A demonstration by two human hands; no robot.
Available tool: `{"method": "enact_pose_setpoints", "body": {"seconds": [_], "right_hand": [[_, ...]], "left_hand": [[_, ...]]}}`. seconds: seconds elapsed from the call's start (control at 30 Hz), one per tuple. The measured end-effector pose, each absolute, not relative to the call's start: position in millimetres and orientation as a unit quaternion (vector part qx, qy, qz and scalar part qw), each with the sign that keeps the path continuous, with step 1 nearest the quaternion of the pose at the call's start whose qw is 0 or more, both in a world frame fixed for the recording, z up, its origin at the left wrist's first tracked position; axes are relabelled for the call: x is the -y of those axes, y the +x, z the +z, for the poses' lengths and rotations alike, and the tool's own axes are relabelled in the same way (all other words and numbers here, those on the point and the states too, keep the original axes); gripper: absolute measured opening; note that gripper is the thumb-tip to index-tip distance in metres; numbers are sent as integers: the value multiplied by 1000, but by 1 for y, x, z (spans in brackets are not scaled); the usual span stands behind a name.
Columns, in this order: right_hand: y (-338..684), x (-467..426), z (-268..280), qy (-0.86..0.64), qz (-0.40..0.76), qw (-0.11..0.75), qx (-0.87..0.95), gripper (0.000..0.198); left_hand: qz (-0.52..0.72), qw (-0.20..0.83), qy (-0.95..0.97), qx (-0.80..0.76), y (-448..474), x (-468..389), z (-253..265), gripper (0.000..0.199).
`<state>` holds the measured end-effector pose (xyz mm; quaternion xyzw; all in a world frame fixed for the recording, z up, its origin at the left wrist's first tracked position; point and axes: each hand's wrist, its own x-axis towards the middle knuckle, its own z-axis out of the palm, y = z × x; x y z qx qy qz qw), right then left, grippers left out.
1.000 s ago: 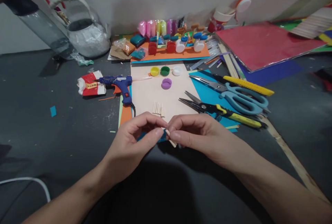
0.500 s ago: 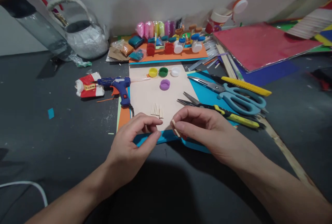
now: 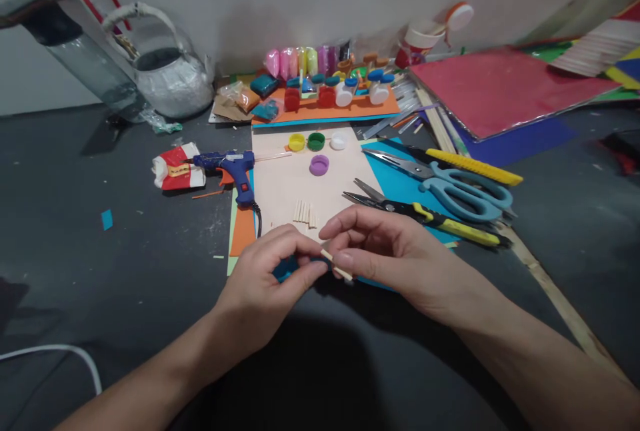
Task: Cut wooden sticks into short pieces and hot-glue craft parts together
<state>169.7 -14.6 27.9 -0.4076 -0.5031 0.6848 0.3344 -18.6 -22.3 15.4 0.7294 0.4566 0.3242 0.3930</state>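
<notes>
Between the thumb and fingers of my right hand is a short pale wooden stick, held at a slant above the front edge of the paper. My left hand is close by on the left, its thumb and index finger slightly apart. Their tips are at the stick's upper end; whether they touch it I cannot tell. Just beyond the hands, several similar short sticks lie side by side on a pale sheet. Farther back on that sheet sit yellow, green, white and purple bottle caps.
A blue glue gun rests left of the sheet, by a red and white packet. Scissors, a yellow-handled cutting tool and a yellow cutter lie right. Behind are small cap figures, clay packs and a silver kettle.
My left hand has moved right, bringing its fingertips up to the stick. The stick in my right hand has come slightly lower and tilted flatter. The view has shifted a little.
</notes>
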Motion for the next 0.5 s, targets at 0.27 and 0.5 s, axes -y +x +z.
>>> {"method": "enact_pose_setpoints", "body": {"seconds": [0.27, 0.5], "right_hand": [[178, 11, 24, -438, 659, 353, 499, 13], [199, 0, 22, -536, 467, 474, 519, 12]], "left_hand": [[446, 336, 656, -508, -38, 19, 16, 14], [621, 275, 568, -465, -54, 4, 16, 27]]}}
